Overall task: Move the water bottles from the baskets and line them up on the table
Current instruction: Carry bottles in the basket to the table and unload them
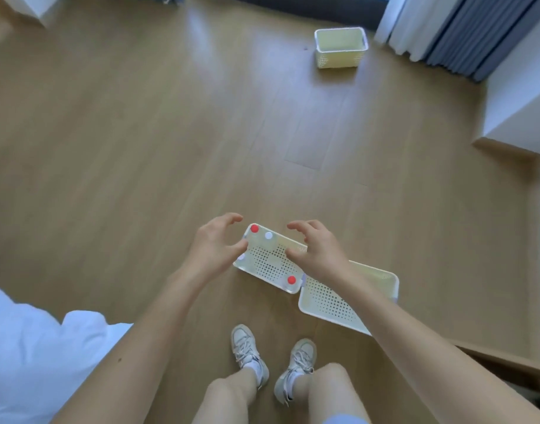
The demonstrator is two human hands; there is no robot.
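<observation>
The left hand and right hand hold nothing, fingers spread wide over the basket, where the water bottles stand in its corners, so a fast, clumsy grab could knock one over inside the basket.

1. The left hand covers most of a white cap at the left wall of the near basket — only a sliver shows.
2. The right hand and its forearm hide that basket's right end and the second basket's nearest corner.
3. The bottles show mainly as caps; their clear bodies are too faint to trace.
4. White bedding, lower left, and the curtain, upper right, run off the frame's edges.
</observation>
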